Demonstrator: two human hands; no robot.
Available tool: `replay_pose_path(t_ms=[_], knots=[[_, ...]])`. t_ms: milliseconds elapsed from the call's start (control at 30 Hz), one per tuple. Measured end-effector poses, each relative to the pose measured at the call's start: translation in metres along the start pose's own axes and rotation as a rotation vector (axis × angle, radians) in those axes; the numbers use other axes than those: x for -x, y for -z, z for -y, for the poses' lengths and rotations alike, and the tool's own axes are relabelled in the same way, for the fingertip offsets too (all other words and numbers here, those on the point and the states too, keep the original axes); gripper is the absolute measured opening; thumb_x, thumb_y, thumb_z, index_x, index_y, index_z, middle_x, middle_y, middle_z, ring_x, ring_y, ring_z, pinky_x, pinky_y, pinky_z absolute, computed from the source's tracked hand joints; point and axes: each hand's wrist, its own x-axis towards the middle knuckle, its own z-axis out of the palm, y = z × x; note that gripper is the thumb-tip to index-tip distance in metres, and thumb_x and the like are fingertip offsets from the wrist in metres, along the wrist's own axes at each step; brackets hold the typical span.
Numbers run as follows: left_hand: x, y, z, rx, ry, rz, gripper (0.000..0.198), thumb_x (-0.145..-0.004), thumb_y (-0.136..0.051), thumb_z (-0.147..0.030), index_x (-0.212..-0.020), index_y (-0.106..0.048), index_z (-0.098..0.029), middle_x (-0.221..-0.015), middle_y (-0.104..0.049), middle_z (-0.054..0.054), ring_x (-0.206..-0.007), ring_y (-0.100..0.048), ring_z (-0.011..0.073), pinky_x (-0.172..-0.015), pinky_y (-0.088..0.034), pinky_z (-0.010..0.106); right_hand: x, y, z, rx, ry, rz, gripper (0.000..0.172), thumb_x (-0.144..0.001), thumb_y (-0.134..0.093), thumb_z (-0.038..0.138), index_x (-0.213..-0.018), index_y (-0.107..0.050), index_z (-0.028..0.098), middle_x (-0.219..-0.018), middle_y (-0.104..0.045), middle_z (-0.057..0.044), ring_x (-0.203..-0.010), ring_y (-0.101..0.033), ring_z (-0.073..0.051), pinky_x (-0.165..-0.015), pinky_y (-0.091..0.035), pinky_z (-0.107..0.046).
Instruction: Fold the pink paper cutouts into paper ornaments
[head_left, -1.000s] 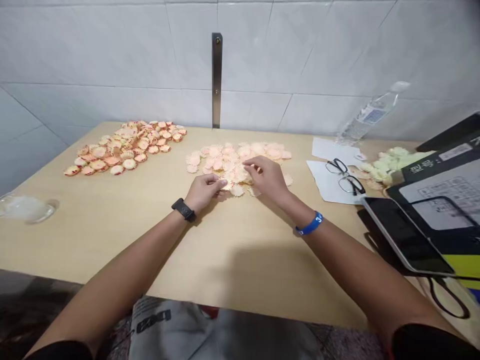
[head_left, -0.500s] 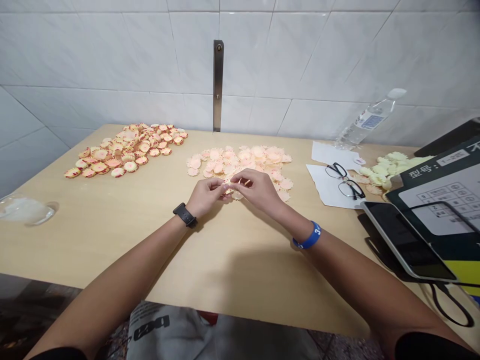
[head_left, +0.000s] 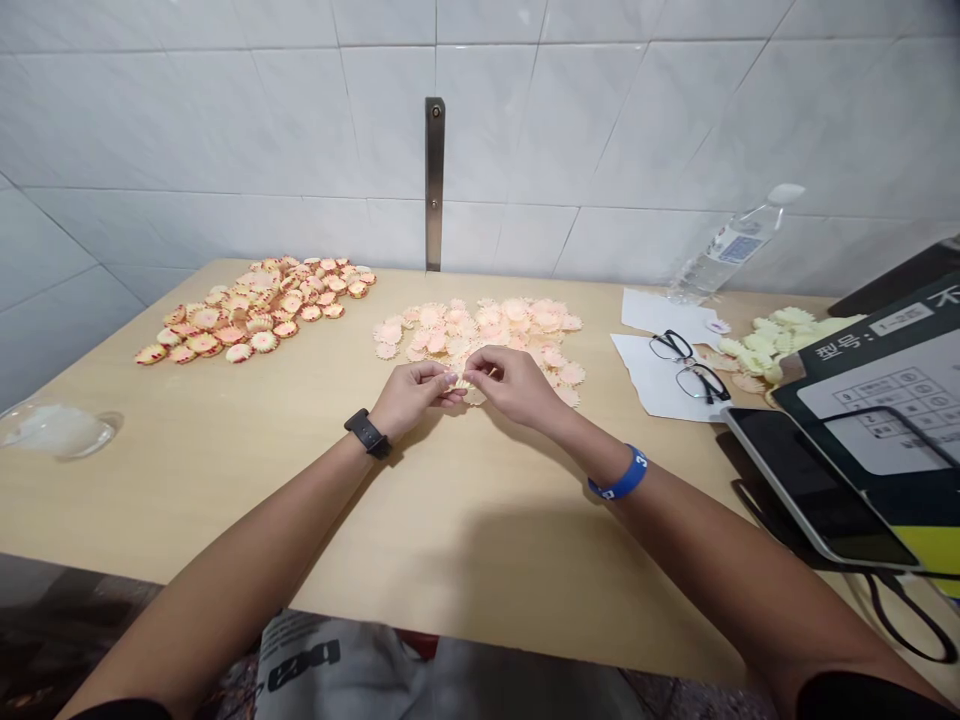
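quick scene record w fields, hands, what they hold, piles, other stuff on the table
left hand: pinches a pale flower piece
right hand: pinches the same piece
middle pile: pale pink pieces, just behind the hands
left pile: orange-red pieces
right pile: yellow-green pieces
also on table: glasses on paper, bottle leaning at the wall, tablet

Black watch [head_left: 367, 432] on left wrist, blue wristband [head_left: 619, 478] right.
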Motion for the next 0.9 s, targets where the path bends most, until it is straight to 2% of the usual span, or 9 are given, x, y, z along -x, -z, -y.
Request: replay_pose_path(t_ms=[200,367,467,667,767,833,900], knots=[[0.000,-0.006,0.000,0.019,-0.014,-0.095,0.023,-0.070,-0.079,-0.028,-0.072,-0.065,-0.010,-0.065,-0.070,0.005,-0.062,-0.067,0.0126,-0.068,-0.056,0.028,-0.003,-0.002,-0.005,0.045,0.023,-0.111,0.012,-0.081,-0.051,0.017,-0.069,-0.052,0.020,-0.067,-0.055,0.000,-0.063,-0.048,-0.014,-0.061,-0.037,-0.028],[0.000,-0.008,-0.003,0.043,-0.012,-0.162,0.012,-0.077,-0.072,-0.017,-0.072,-0.064,-0.010,-0.060,-0.068,0.003,-0.057,-0.065,0.0104,-0.062,-0.055,0.024,0.005,-0.008,0.001,0.120,0.156,-0.161,0.013,-0.083,-0.048,0.016,-0.072,-0.047,0.021,-0.071,-0.053,-0.002,-0.066,-0.048,-0.016,-0.062,-0.037,-0.029],[0.000,-0.009,-0.006,0.067,0.009,-0.175,0.013,-0.081,-0.067,-0.014,-0.070,-0.062,-0.011,-0.057,-0.066,0.002,-0.055,-0.064,0.0094,-0.061,-0.054,0.023,0.010,-0.013,0.003,0.202,0.256,-0.183,0.014,-0.087,-0.045,0.016,-0.074,-0.046,0.021,-0.073,-0.053,-0.003,-0.068,-0.049,-0.017,-0.062,-0.037,-0.030],[-0.003,-0.008,-0.003,0.119,0.069,-0.157,0.015,-0.084,-0.067,-0.016,-0.071,-0.060,-0.011,-0.060,-0.066,0.002,-0.056,-0.063,0.0095,-0.063,-0.054,0.024,0.017,-0.018,0.005,0.249,0.350,-0.265,0.017,-0.092,-0.042,0.019,-0.076,-0.046,0.023,-0.074,-0.055,-0.004,-0.069,-0.051,-0.019,-0.062,-0.040,-0.033],[-0.008,0.000,-0.002,0.111,0.065,-0.246,0.023,-0.088,-0.063,-0.017,-0.067,-0.054,-0.013,-0.057,-0.062,0.001,-0.052,-0.061,0.0083,-0.059,-0.053,0.023,0.022,-0.014,0.011,0.270,0.481,-0.409,0.021,-0.096,-0.039,0.026,-0.077,-0.047,0.023,-0.072,-0.054,-0.005,-0.070,-0.052,-0.020,-0.066,-0.042,-0.036],[-0.011,0.006,-0.004,0.097,0.030,-0.295,0.024,-0.090,-0.059,-0.016,-0.067,-0.051,-0.013,-0.058,-0.060,0.000,-0.052,-0.061,0.0080,-0.059,-0.053,0.023,0.021,-0.008,0.011,0.297,0.512,-0.494,0.022,-0.097,-0.041,0.030,-0.078,-0.050,0.024,-0.072,-0.055,-0.006,-0.073,-0.054,-0.021,-0.068,-0.043,-0.038],[-0.011,0.009,-0.006,0.079,-0.018,-0.270,0.020,-0.089,-0.060,-0.016,-0.070,-0.053,-0.013,-0.062,-0.061,0.000,-0.057,-0.064,0.0090,-0.061,-0.054,0.022,0.013,0.000,0.005,0.341,0.474,-0.477,0.021,-0.097,-0.043,0.030,-0.079,-0.054,0.024,-0.074,-0.058,-0.007,-0.074,-0.056,-0.022,-0.069,-0.045,-0.038]])
